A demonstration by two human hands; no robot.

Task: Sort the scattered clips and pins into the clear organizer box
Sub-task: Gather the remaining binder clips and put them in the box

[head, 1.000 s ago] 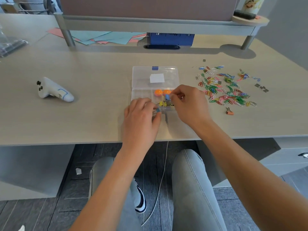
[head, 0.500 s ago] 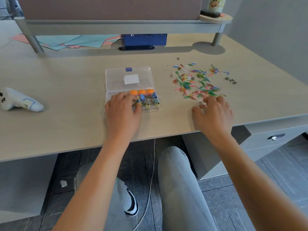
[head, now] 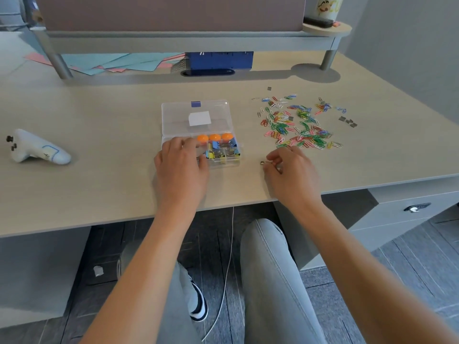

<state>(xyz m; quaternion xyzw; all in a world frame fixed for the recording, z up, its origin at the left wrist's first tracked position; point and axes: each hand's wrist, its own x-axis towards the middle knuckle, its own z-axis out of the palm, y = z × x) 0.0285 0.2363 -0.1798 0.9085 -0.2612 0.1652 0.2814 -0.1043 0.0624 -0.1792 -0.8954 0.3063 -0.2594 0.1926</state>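
Observation:
The clear organizer box lies open at the middle of the desk, its lid flat behind it. Its near compartments hold three orange round-headed pins and coloured binder clips. My left hand rests on the box's near left part and hides those compartments. A pile of coloured paper clips is scattered to the right of the box. Just in front of that pile, my right hand pinches a small binder clip at its fingertips, low over the desk. Several small grey pieces lie at the pile's right.
A white controller lies at the far left. At the back stand a blue box, coloured paper sheets and the shelf's metal legs. The desk's front edge runs just behind my wrists.
My right hand left the box, went right to the loose binder clip by the paper clips, and now pinches it. My left hand stayed on the box. The camera view shifted right.

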